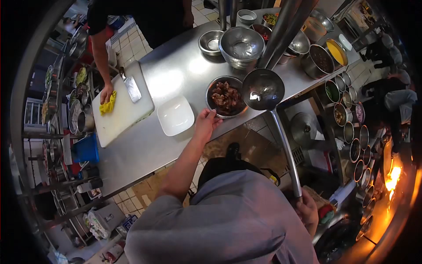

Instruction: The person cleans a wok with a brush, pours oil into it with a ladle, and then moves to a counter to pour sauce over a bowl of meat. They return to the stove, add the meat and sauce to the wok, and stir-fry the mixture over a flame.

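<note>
My left hand (205, 124) grips the near-left rim of a steel bowl (214, 110) that holds dark brown meat pieces (226, 97). The bowl rests at the near edge of the steel counter (176, 81). Low on the right, my right hand (306, 210) is closed round the handle end of a long ladle (285, 149). The ladle's wide round head (263, 89) is just right of the meat bowl, overlapping its rim in view. A white square dish (176, 116) lies left of the bowl.
Across the counter, a co-worker's hand presses a yellow cloth (108, 104) on a white cutting board (123, 114), beside a cleaver (132, 89). Stacked steel bowls (241, 43) and upright pipes (281, 35) stand beyond the ladle. Flames (393, 178) burn at far right.
</note>
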A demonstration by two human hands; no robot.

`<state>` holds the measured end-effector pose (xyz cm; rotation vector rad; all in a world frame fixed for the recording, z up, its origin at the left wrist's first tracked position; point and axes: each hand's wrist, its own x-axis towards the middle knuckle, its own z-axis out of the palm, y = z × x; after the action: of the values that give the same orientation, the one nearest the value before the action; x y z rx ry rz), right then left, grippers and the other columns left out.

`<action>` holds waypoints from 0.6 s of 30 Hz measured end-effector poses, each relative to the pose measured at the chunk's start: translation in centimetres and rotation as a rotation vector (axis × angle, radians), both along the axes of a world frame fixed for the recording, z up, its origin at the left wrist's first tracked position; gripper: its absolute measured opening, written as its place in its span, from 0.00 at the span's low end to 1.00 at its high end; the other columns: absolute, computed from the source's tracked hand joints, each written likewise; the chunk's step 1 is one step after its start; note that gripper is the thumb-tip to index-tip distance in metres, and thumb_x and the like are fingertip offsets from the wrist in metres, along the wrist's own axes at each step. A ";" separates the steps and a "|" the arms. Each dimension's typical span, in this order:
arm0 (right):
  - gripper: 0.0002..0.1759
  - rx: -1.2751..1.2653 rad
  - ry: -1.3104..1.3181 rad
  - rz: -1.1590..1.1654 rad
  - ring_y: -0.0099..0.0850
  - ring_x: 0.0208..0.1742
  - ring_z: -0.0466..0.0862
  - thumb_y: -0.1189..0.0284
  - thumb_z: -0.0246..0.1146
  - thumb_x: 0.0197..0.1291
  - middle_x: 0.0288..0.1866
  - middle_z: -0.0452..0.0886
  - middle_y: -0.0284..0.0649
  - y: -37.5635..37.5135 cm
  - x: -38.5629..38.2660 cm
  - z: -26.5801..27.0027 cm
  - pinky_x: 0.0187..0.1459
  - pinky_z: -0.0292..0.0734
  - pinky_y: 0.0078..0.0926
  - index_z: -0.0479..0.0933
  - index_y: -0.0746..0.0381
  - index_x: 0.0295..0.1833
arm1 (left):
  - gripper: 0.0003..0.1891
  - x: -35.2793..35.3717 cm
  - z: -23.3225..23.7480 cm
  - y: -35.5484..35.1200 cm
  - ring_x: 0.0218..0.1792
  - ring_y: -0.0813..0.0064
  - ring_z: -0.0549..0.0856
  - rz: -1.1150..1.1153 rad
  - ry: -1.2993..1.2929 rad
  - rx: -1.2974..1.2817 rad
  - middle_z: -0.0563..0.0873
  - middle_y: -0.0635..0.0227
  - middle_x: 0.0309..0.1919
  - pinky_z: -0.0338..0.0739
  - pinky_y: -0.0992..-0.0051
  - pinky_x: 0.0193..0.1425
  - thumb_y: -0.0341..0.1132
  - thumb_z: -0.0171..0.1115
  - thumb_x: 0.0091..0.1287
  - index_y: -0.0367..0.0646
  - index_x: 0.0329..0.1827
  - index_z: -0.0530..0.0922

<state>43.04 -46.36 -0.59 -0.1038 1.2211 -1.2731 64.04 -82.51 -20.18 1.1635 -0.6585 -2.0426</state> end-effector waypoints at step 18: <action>0.35 -0.008 -0.116 -0.051 0.18 0.12 0.61 0.72 0.66 0.50 0.19 0.64 0.32 2.4 -1.4 -0.5 0.13 0.56 0.14 0.62 0.69 0.64 | 0.11 1.7 4.6 -1.3 0.29 0.73 0.82 -0.184 -0.330 0.000 0.78 0.64 0.40 0.79 0.74 0.30 0.39 0.55 0.69 0.46 0.47 0.66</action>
<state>41.60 -43.96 -1.11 -0.0049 1.1249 -1.3106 65.70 -83.76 -15.60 1.5062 -0.9555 -2.0148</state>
